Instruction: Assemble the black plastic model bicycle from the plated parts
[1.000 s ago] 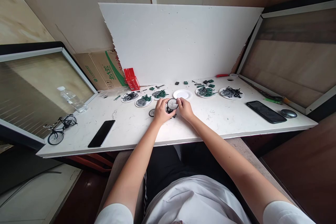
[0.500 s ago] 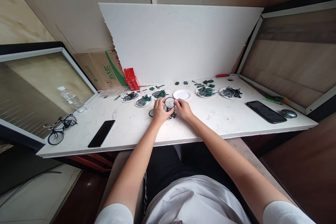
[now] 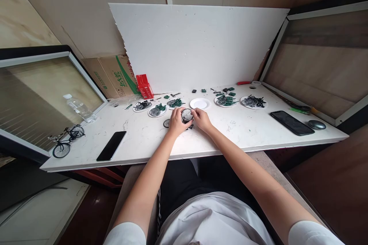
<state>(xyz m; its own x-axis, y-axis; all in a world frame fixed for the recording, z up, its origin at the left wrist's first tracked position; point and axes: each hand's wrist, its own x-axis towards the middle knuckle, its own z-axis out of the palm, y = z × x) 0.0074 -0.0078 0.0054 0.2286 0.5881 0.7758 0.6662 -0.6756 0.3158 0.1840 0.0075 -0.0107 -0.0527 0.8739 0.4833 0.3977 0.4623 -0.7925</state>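
Observation:
Between my two hands, above the white table, a small spoked bicycle wheel with a black rim is held up. My left hand is curled round its left and lower edge. The fingers of my right hand pinch its right edge. Beside my left hand lies another small wheel, partly hidden by the hand. Small black parts show below the held wheel, mostly covered. An assembled black model bicycle stands at the table's left end.
Paper plates of black and green parts, such as the right plate, line the back, with a bare white plate among them. Phones lie left and right. A bottle, a red box and a mouse are there too.
The held wheel has tilted and shifted very slightly right, with my left hand turning along with it. My right hand keeps nearly the same place.

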